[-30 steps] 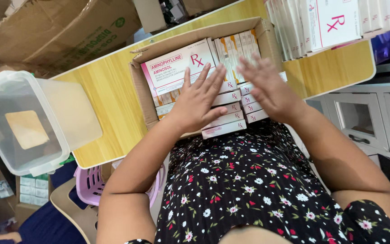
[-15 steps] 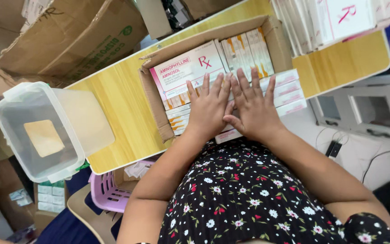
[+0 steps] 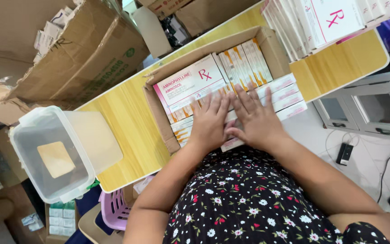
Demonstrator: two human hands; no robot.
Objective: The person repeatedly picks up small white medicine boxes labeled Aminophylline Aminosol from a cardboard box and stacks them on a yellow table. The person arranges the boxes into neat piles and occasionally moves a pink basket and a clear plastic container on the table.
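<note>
An open cardboard box [image 3: 159, 115] lies on a yellow wooden table [image 3: 127, 122], packed with white and pink medicine cartons [image 3: 190, 83] and narrower orange-striped cartons [image 3: 244, 61]. My left hand [image 3: 211, 122] and my right hand [image 3: 256, 119] lie flat, side by side, fingers spread, pressing down on the cartons at the near side of the box. Neither hand grips anything. Several cartons [image 3: 290, 97] stick out past the box's near right edge.
A clear plastic tub [image 3: 50, 153] with its lid beside it sits at the table's left end. A stack of white cartons [image 3: 326, 20] stands at the far right. Big cardboard boxes [image 3: 77, 54] crowd the left. A pink basket [image 3: 113, 210] is on the floor.
My hands have come together from spread apart and now press side by side on the cartons. The view has shifted slightly.
</note>
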